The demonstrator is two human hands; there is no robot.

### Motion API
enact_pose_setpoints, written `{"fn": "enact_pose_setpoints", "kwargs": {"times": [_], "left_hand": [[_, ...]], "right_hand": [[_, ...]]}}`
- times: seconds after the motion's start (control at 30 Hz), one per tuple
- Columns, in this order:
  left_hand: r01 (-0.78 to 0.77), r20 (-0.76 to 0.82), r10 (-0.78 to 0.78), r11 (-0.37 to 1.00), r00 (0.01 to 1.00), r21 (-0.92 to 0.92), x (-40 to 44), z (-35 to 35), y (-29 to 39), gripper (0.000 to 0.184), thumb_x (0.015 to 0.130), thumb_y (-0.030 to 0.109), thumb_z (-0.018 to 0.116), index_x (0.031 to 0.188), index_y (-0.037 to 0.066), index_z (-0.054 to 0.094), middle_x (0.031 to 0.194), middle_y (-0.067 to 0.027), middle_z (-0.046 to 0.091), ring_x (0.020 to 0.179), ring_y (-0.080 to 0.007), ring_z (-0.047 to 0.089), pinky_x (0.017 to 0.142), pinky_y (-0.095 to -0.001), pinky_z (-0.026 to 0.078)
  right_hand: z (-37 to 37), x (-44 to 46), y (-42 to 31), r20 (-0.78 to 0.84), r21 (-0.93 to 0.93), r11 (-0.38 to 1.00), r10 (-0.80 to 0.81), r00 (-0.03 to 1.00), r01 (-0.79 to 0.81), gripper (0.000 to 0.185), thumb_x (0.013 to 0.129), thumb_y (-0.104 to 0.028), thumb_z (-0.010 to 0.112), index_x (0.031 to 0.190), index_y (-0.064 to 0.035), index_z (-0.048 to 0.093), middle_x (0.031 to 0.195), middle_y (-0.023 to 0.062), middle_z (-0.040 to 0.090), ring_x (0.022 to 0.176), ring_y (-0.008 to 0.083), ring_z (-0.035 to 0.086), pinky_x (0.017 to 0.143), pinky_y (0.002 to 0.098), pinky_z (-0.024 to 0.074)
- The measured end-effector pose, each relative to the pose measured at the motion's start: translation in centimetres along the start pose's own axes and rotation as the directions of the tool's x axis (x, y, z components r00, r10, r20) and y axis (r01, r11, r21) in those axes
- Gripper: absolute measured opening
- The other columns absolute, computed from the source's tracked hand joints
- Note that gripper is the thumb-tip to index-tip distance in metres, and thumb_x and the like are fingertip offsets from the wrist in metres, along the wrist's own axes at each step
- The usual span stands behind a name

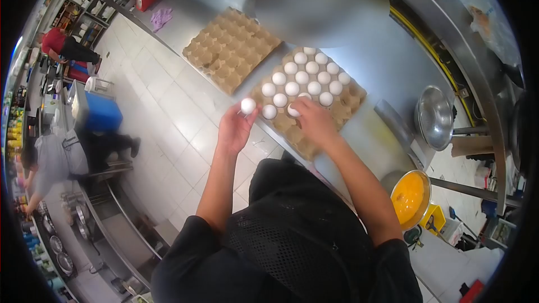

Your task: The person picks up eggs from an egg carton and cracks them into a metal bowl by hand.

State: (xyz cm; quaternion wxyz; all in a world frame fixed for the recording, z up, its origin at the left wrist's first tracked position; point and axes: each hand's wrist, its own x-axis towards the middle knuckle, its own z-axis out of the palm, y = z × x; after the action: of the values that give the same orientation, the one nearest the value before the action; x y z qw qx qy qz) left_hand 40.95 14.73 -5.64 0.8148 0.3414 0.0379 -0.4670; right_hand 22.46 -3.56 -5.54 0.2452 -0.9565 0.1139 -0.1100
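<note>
In the head view my left hand (pixel 236 126) is raised just off the table's near edge, fingers curled round a white egg (pixel 247 106). My right hand (pixel 314 119) reaches over a cardboard egg tray (pixel 345 109), its fingers closed on another egg (pixel 293 111) in the tray. Several white eggs fill the tray's middle and far cups, while cups at its right side and near corner hold none. Beside it to the left lies a second cardboard tray (pixel 230 50) with bare cups.
A bowl of beaten egg (pixel 411 199) stands at the right, with a steel bowl (pixel 435 118) above it. A cleaver-like blade (pixel 396 126) lies on the metal table (pixel 359 151). Two other people, one in a red shirt (pixel 53 42), are at the left.
</note>
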Motion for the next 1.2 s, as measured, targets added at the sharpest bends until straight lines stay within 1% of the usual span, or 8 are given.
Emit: {"fn": "enact_pose_setpoints", "kwargs": {"times": [0.07,0.2,0.27,0.3,0.37,0.47,0.7,1.2], "left_hand": [[0.041,-0.036,-0.043,0.997,0.998,-0.063,0.1,0.4,0.0,0.035,0.107,0.017,0.048,0.127,-0.011,0.05,0.122,-0.0245,0.058,0.114,-0.0381,0.063,0.098,-0.0364,0.06],[0.027,-0.092,-0.038,0.993,0.995,-0.117,-0.1,1.3,-0.6,0.038,0.108,0.027,0.051,0.123,-0.008,0.052,0.12,-0.0233,0.061,0.109,-0.0351,0.065,0.095,-0.037,0.061],[0.115,-0.046,-0.126,0.972,0.991,-0.203,-0.5,2.2,-0.9,0.04,0.107,0.035,0.052,0.122,-0.002,0.053,0.115,-0.0195,0.064,0.105,-0.0304,0.067,0.09,-0.0367,0.061],[0.117,-0.041,-0.128,0.973,0.991,-0.199,-0.7,2.9,-1.1,0.04,0.107,0.035,0.052,0.122,-0.002,0.053,0.115,-0.0195,0.064,0.105,-0.0304,0.067,0.09,-0.0367,0.061],[0.216,0.063,-0.207,0.938,0.976,-0.27,-1.3,4.2,-1.6,0.044,0.106,0.041,0.053,0.125,0.001,0.053,0.113,-0.0156,0.066,0.099,-0.0258,0.067,0.083,-0.0344,0.059],[0.297,0.132,-0.271,0.916,0.954,-0.268,-1.3,4.8,-2.7,0.05,0.104,0.048,0.054,0.126,0.003,0.053,0.114,-0.0131,0.066,0.093,-0.0227,0.066,0.079,-0.0334,0.057],[0.405,0.28,-0.337,0.883,0.899,-0.236,-1.8,7.9,-5.6,0.051,0.107,0.05,0.046,0.136,0.008,0.048,0.114,-0.0128,0.066,0.091,-0.0205,0.064,0.076,-0.0298,0.056],[0.467,0.511,-0.304,0.855,0.804,-0.225,-3.4,10.0,-9.1,0.056,0.103,0.042,0.057,0.143,0.005,0.047,0.136,-0.018,0.057,0.113,-0.0276,0.058,0.097,-0.034,0.055]], "right_hand": [[-0.2,-0.3,-0.2,-0.185,0.454,0.876,0.27,0.945,-0.162,0.035,0.083,0.002,0.068,0.116,-0.008,0.063,0.114,0.0078,0.064,0.089,0.0239,0.067,0.074,0.0371,0.0552],[-2.5,-2.8,-0.7,-0.032,0.744,0.573,0.544,0.839,-0.343,0.03,0.088,0.0,0.068,0.116,-0.007,0.062,0.11,0.0067,0.064,0.08,0.0164,0.064,0.07,0.032,0.0525],[-3.1,-4.5,-0.9,0.049,0.957,0.181,0.671,0.739,-0.228,0.03,0.091,-0.003,0.068,0.12,-0.0068,0.059,0.109,0.0062,0.062,0.08,0.0119,0.06,0.069,0.0286,0.0498],[-3.4,-5.5,-0.8,0.042,0.958,0.183,0.673,0.738,-0.222,0.03,0.091,-0.003,0.068,0.12,-0.0068,0.059,0.109,0.0062,0.062,0.08,0.0119,0.06,0.069,0.0286,0.0498],[-3.8,-7.7,-0.5,0.199,0.98,-0.157,0.709,0.677,-0.123,0.035,0.091,-0.007,0.069,0.123,-0.0066,0.056,0.11,0.0071,0.063,0.079,0.0137,0.06,0.067,0.029,0.0485],[-4.9,-10.3,-0.9,0.251,0.953,-0.3,0.731,0.635,-0.031,0.038,0.093,-0.012,0.067,0.129,-0.0062,0.054,0.111,0.0069,0.063,0.078,0.0139,0.06,0.066,0.0284,0.0475],[-6.6,-14.0,-0.9,0.233,0.959,-0.281,0.717,0.657,-0.034,0.041,0.095,-0.018,0.064,0.135,-0.0105,0.055,0.115,0.0043,0.066,0.079,0.0139,0.06,0.071,0.0293,0.0481],[-8.0,-18.1,-2.0,0.179,0.973,-0.231,0.787,0.59,0.013,0.039,0.095,-0.014,0.064,0.132,-0.0037,0.055,0.113,0.007,0.063,0.079,0.0141,0.06,0.069,0.0283,0.0483]]}}
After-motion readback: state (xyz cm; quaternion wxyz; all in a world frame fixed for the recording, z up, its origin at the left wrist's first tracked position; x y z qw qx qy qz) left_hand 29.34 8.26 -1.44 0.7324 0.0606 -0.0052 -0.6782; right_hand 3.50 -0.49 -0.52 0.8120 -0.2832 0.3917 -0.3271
